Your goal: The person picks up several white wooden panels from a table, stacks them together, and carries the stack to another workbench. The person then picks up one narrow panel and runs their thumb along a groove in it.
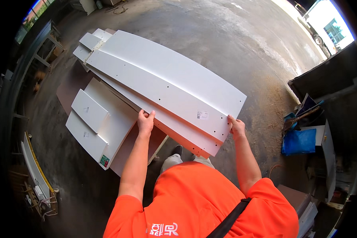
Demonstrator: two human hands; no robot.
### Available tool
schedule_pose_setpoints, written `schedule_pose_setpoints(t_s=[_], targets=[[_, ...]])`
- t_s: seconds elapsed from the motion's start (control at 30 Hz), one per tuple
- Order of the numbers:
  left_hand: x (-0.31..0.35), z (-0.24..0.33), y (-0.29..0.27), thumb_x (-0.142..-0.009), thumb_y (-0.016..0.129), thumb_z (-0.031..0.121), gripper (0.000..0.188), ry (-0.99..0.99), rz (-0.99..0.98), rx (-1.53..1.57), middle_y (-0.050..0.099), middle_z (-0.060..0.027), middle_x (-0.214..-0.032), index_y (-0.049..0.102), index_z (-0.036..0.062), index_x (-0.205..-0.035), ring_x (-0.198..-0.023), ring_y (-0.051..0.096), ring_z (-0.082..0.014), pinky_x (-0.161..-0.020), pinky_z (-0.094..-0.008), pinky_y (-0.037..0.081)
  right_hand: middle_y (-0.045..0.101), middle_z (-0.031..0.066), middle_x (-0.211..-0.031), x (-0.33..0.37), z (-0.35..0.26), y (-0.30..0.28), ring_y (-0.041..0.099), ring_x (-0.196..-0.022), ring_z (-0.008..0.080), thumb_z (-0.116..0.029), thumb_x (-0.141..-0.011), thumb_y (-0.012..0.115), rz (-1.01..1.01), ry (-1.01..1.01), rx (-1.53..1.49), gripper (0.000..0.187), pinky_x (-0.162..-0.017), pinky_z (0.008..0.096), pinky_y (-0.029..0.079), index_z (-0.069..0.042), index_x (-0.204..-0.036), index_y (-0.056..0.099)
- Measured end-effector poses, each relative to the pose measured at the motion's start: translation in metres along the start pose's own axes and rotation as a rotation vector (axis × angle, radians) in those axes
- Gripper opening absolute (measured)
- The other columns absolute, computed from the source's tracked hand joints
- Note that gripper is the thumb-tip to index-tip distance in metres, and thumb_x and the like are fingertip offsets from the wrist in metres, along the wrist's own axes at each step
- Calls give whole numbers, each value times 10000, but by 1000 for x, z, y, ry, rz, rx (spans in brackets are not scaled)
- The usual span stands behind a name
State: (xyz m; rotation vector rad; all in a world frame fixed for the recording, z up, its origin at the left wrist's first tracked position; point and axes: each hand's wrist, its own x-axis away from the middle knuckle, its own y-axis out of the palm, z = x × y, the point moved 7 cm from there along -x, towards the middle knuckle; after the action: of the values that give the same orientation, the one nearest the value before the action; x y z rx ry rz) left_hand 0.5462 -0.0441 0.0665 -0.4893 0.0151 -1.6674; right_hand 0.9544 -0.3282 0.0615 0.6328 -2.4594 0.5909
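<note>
Boards (146, 65), long, white and stacked in overlapping steps, lie ahead of the hands, slanting from the right hand up past the left toward the far left. The left hand (146, 122) is closed on their near long edge; the right hand (237, 127) grips the near short end by its corner, thumb on top. The hands are well apart, and the fingers underneath are hidden. A label (202, 115) sits between them, nearer the right. Left of the left hand, shorter panels (87, 111) lie on a brown surface (69, 88).

The step in hand looks like taking hold of the stack's near end to shift or square it; whether it is lifted, I cannot tell. The next move likely calls for both hands working together, keeping the layers from sliding and the far end from swinging into the panels.
</note>
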Motion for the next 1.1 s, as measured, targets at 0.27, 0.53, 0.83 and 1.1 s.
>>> schedule_pose_setpoints(t_s=[0.27, 0.53, 0.83, 1.1], targets=[[-10, 0, 6, -861, 760, 262, 486, -63, 58, 150, 638, -95, -1014, 586, -67, -1175, -931, 606, -190, -829, -345, 504, 665, 37, -794, -7, 16, -12, 632, -606, 135, -365, -840, 812, -202, 5, -222, 395, -477, 279, 499, -35, -953, 628], [-7, -3, -10, -812, 821, 386, 566, -171, 186, 360, 632, -124, -1020, 584, -53, -1077, -919, 601, -194, -806, -340, 516, 673, 62, -895, 15, 52, -117, 686, -781, 185, -255, -899, 752, -234, -16, -346, 299, -685, 343, 580, -42, -969, 555], [12, 0, -8, -762, 867, 400, 591, -271, 130, 319, 624, -116, -879, 559, -50, -989, -763, 615, -173, -578, -330, 531, 587, 126, -1372, 44, 173, -211, 563, -1232, 342, -590, -946, 538, -70, 255, -467, 685, -1066, 514, 423, -69, -1390, 523], [26, -5, 9, -753, 850, 498, 736, -349, -130, 148, 669, -203, -981, 575, -117, -1048, -890, 669, -252, -726, -389, 565, 643, 126, -1288, 70, 223, -253, 614, -1150, 322, -539, -945, 600, 214, 130, -364, 638, -1017, 470, 468, -20, -1316, 579]])
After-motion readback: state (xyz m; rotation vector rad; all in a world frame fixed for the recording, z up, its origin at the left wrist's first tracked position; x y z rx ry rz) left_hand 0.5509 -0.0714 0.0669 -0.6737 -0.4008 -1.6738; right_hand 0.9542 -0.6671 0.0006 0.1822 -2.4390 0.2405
